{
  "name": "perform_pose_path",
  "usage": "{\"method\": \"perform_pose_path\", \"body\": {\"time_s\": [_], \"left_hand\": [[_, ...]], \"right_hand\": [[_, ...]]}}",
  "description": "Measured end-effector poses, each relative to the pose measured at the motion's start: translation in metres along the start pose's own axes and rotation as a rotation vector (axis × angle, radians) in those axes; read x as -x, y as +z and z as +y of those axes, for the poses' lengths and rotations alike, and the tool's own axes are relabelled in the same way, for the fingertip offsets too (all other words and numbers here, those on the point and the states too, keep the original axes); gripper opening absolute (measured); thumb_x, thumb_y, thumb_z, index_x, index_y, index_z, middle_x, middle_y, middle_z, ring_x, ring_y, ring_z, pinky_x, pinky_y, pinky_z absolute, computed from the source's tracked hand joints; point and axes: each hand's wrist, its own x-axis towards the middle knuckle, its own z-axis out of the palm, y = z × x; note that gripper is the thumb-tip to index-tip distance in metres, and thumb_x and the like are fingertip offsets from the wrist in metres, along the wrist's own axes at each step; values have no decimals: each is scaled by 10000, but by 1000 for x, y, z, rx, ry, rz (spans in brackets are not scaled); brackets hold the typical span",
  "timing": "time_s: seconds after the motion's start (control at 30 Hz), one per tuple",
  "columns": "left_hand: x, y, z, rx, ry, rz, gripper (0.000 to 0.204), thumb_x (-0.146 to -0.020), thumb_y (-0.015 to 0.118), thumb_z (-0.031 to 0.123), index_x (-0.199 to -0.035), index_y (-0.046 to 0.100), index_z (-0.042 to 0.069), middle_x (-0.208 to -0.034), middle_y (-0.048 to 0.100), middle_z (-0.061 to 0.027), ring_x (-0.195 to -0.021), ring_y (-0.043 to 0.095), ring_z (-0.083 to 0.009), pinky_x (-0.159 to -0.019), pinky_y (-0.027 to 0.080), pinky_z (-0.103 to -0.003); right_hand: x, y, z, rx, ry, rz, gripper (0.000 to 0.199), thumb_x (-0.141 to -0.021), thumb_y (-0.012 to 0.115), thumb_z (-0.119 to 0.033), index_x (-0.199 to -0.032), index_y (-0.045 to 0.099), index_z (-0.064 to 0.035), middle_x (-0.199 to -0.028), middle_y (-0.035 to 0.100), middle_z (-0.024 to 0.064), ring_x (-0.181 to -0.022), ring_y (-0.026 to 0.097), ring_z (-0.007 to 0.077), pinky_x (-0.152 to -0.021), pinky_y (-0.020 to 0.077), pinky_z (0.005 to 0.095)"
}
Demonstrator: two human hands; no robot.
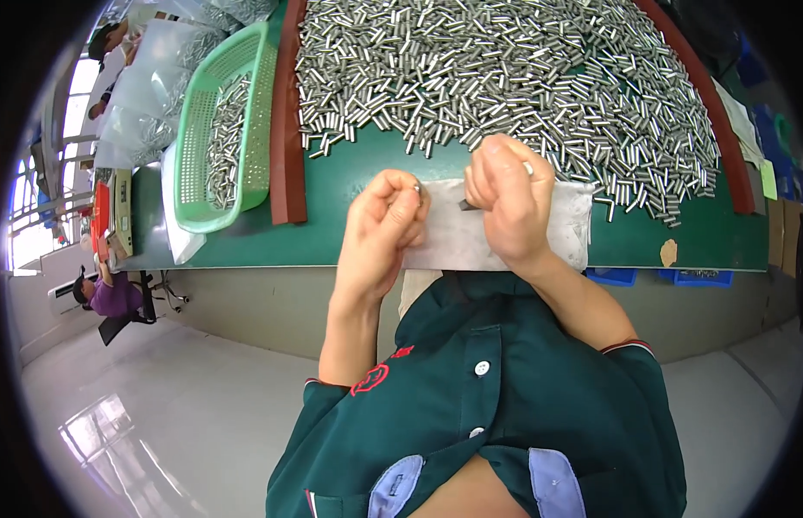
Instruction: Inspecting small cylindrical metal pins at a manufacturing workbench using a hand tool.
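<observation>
Over a pale cloth (445,242) at the table's near edge, both my hands are raised close together. My left hand (384,223) is closed, thumb against curled fingers. A small metal pin (417,187) shows only its end at the fingertips. My right hand (512,203) makes a fist around a slim tool. Its dark tip (468,205) sticks out toward my left hand, and a pale end shows near the knuckles; the rest is hidden in the fist. Beyond the hands spreads a thick layer of loose metal pins (496,78).
Red-brown rails (289,129) border the pins on the green table (358,160). At the left stands a green basket (187,164) holding more pins, beside filled clear plastic bags (151,95). Blue trays (702,278) show below the table's right edge. A person in purple (116,295) sits far left.
</observation>
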Motion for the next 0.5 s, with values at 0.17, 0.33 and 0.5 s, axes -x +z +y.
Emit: {"method": "perform_pose_path", "body": {"time_s": [0.17,0.33,0.5], "left_hand": [[-8,-18,-1,341,-147,-67,112,-860,493,158,-886,498,49,-702,444,-19,-453,259,-21,-423,215,-161],[-9,-19,1,379,-148,-67,151,-859,491,153,-939,505,25,-696,475,-42,-457,279,-19,-421,225,-158],[-9,-18,7,303,-44,76,288,-907,380,260,-813,512,23,-669,493,-50,-443,289,-53,-425,244,-187]], "right_hand": [[-1,3,1,-14,-12,-1,340,-881,363,-132,-554,291,-74,-450,258,-24,-377,177,45,-367,158,222],[-3,4,-1,-17,7,1,332,-875,366,-127,-555,291,-76,-444,261,-21,-372,175,46,-364,158,222],[-2,1,1,-56,22,-13,317,-865,391,-112,-561,311,-67,-464,268,-35,-400,197,36,-378,166,219]]}}
